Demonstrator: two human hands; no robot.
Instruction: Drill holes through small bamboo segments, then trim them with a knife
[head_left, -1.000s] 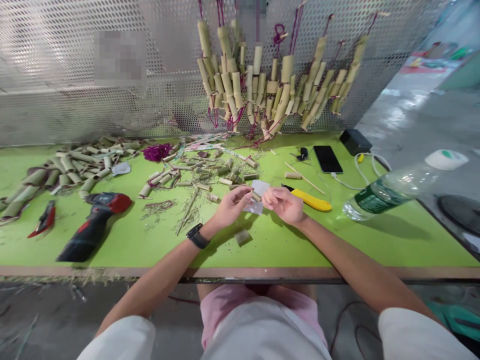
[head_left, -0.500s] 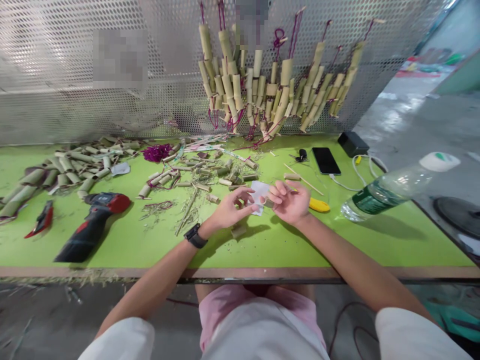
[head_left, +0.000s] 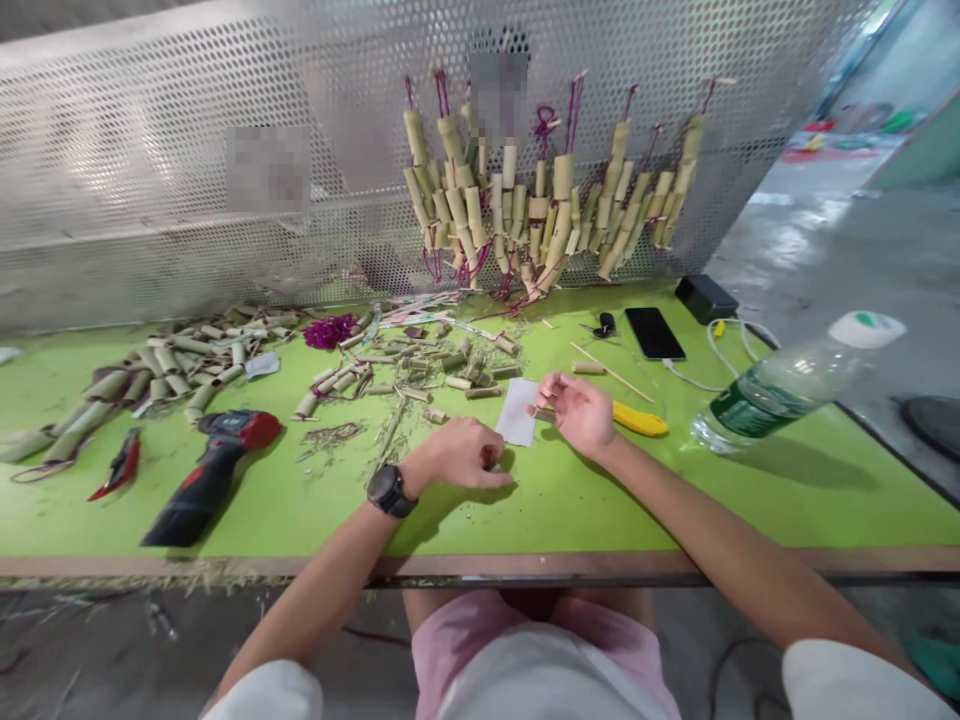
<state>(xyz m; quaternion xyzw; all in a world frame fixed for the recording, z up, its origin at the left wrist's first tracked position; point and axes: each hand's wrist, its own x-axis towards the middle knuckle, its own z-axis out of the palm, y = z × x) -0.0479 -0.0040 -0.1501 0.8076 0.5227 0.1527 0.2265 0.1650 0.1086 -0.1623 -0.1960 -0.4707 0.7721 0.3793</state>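
My left hand (head_left: 461, 455) is low over the green table, its fingers curled down and its thumb stretched to the right; what is between them is mostly hidden. My right hand (head_left: 581, 412) is palm up with bent fingers, pinching a short bamboo piece (head_left: 544, 413) at the fingertips. Between the hands a white paper slip (head_left: 517, 412) lies on the table. A yellow-handled tool (head_left: 639, 419) rests just right of my right hand, and near it are a bamboo tube (head_left: 589, 368) and a thin stick (head_left: 619, 375).
Bamboo pieces (head_left: 180, 355), red pliers (head_left: 118, 465) and a drill (head_left: 214, 475) lie left. A purple cord bundle (head_left: 330, 331) is further back. At the right stand a bottle (head_left: 787, 385) and a black box (head_left: 706, 298) beside a phone (head_left: 655, 333). Strung bamboo (head_left: 559, 215) hangs behind.
My left hand has moved down, away from my right hand, to where a loose bamboo piece lay. More of the white paper shows. The whole view has shifted slightly.
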